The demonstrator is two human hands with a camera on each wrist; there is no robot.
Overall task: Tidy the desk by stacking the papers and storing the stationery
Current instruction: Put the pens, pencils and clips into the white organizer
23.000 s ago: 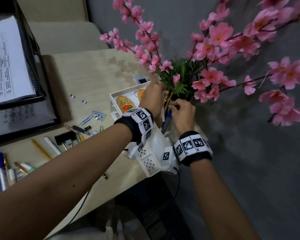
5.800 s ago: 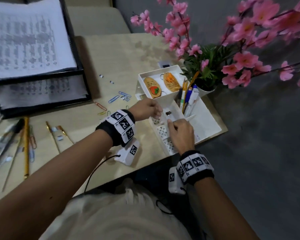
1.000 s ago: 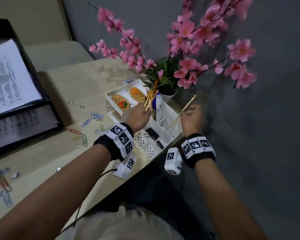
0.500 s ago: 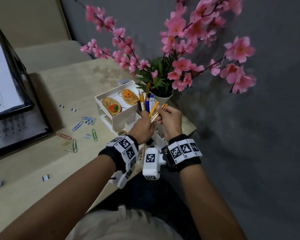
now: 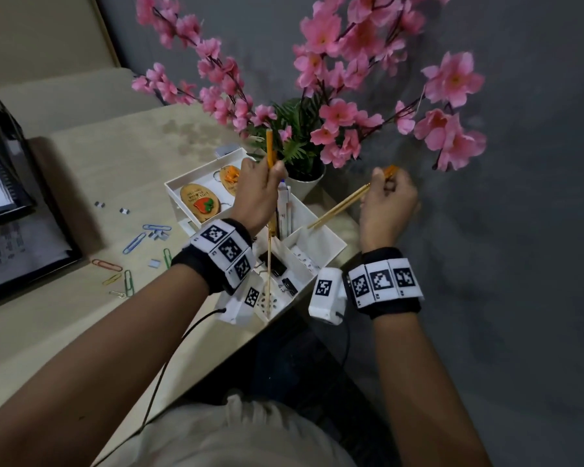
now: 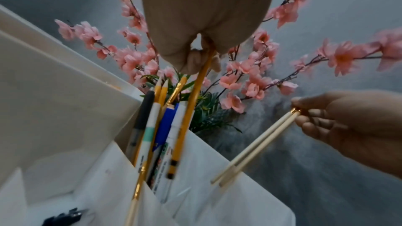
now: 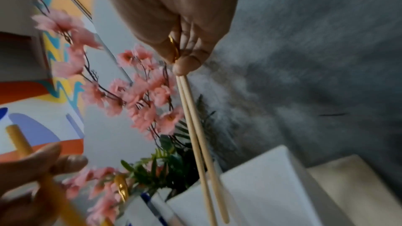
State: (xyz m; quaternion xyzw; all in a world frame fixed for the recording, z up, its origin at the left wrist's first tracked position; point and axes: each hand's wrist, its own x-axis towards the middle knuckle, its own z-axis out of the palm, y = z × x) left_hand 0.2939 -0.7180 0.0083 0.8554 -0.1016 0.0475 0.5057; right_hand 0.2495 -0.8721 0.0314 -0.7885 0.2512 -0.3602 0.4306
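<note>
Now left hand (image 5: pixel 257 193) grips upright yellow pencil (image 5: pixel 269 153); right hand (image 5: pixel 386 203) pinches two brushes (image 5: pixel 338 206), slanting down-left.

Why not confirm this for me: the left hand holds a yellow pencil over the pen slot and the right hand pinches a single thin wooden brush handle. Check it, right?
One detail is wrong. The right hand pinches two thin wooden brush handles, not one; the right wrist view shows both side by side. The left hand does hold a yellow pencil over the pen slot.
</note>
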